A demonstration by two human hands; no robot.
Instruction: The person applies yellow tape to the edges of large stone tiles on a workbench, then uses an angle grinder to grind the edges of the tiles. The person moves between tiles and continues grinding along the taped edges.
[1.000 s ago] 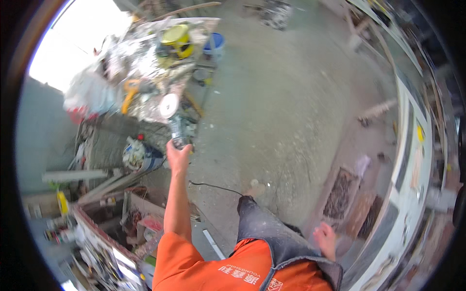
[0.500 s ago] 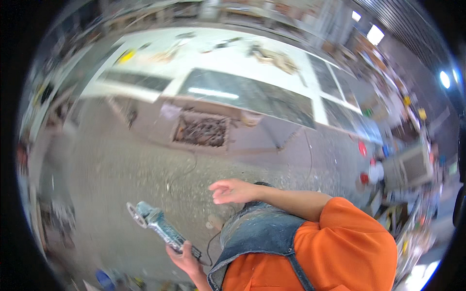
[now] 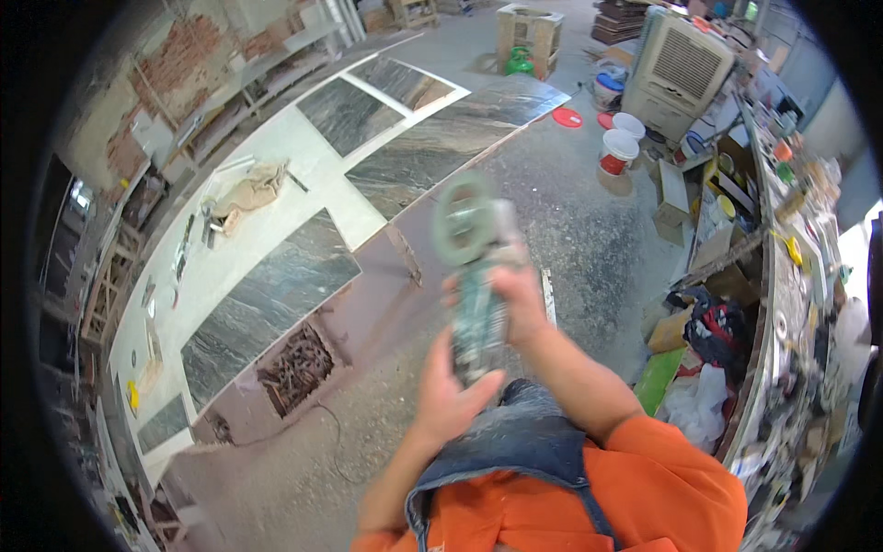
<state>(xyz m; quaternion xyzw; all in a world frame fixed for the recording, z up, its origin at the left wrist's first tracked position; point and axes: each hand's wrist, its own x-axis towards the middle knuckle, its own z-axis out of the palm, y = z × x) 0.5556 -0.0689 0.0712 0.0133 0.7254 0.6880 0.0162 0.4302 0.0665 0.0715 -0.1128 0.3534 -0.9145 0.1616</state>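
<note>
An angle grinder (image 3: 480, 317) with a teal body and a round pale disc (image 3: 464, 218) is held up in front of me, disc end pointing away. My left hand (image 3: 453, 391) wraps round the rear of its body. Further forward, my right hand (image 3: 517, 299) grips it near the head. Motion blurs the tool and part of the right hand. To the left of the grinder, dark veined stone slabs (image 3: 271, 293) lie on a long white table (image 3: 244, 241).
Under the table's near edge is a box of scraps (image 3: 296, 370). A cluttered workbench (image 3: 768, 304) runs along the right. White buckets (image 3: 619, 147) and a large air cooler (image 3: 681, 69) stand at the far right. A cable (image 3: 336, 432) lies on the floor (image 3: 285, 488).
The view has swung to the right. The grinder, earlier low at the left in my left hand alone, is now raised in front of me. My right hand has taken hold of it too.
</note>
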